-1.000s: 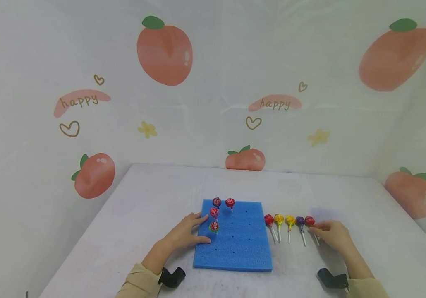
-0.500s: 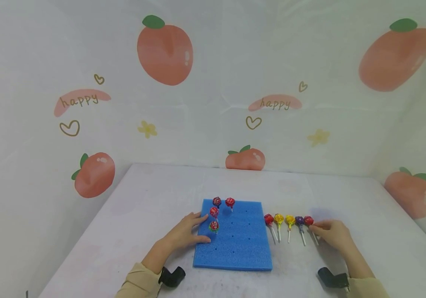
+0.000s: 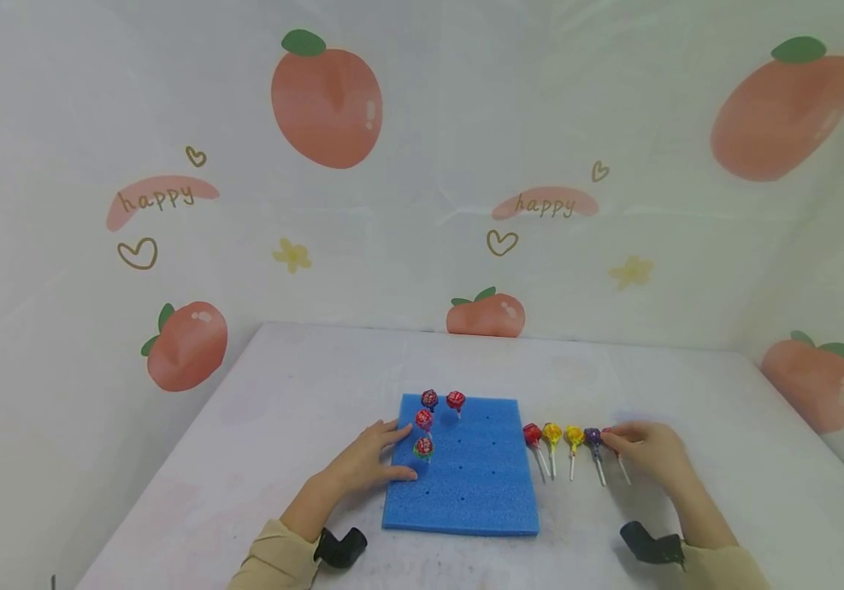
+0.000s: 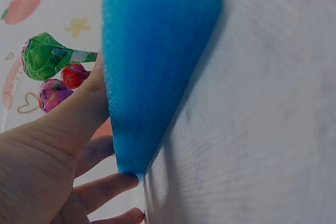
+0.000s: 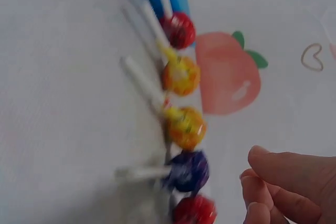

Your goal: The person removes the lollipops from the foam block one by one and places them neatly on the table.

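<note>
My left hand [image 3: 366, 460] rests along the left edge of a blue foam board [image 3: 484, 508], thumb and index fingertip on its top. In the left wrist view its other fingers are spread beside the board's edge. Several wrapped lollipops stand in the board, among them a red one [image 3: 456, 400] and a green-wrapped one [image 4: 44, 56]. My right hand [image 3: 658, 452] hovers with nothing in it over the right end of a lollipop row. Nearest are a purple lollipop [image 5: 190, 171] and a red lollipop [image 5: 194, 211], partly hidden by the fingers in the head view.
Further left in the row lie two yellow lollipops [image 3: 575, 436] and another red lollipop [image 3: 533, 434], the latter close to the board's right edge. Small holes dot the foam. A white table [image 3: 319, 369] spreads around, backed by a fruit-printed curtain [image 3: 407, 213].
My right hand has shifted slightly up and left, from beside the end red lollipop to above it and the purple one. The left hand and board stay put.
</note>
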The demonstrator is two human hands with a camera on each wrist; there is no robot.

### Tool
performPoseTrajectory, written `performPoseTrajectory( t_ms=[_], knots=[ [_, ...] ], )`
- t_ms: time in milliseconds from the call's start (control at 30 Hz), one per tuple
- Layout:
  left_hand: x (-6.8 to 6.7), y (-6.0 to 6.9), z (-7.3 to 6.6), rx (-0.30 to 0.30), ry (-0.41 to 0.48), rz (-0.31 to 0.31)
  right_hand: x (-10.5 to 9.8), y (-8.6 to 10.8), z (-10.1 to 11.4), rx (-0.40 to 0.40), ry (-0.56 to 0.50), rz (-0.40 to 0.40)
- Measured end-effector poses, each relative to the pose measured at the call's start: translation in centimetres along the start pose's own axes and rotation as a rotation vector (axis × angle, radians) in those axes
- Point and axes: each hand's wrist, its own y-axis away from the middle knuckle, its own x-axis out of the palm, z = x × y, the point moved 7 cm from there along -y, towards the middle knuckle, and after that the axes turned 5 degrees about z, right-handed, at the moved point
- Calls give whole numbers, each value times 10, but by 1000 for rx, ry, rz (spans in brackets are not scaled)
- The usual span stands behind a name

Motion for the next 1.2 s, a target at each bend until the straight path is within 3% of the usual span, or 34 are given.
performPoseTrajectory(
  t_ms=[167,433,667,800,967,1200],
  knots=[
    [0,0,0,0,1,1,6,1,28,-100,9,-29],
    [0,-1,2,-2,-17,0,32,-8,64,-124,-76,26],
    [1,-1,2,-2,-9,0,49,-11,101,-298,-171,17],
    [1,-1,2,4,-3,2,62,-15,115,-357,-190,12],
    [1,-1,2,12,-7,-1,76,-21,128,-380,-207,12],
    [0,-1,2,6,-5,1,94,-29,141,-344,-272,57]
  ],
)
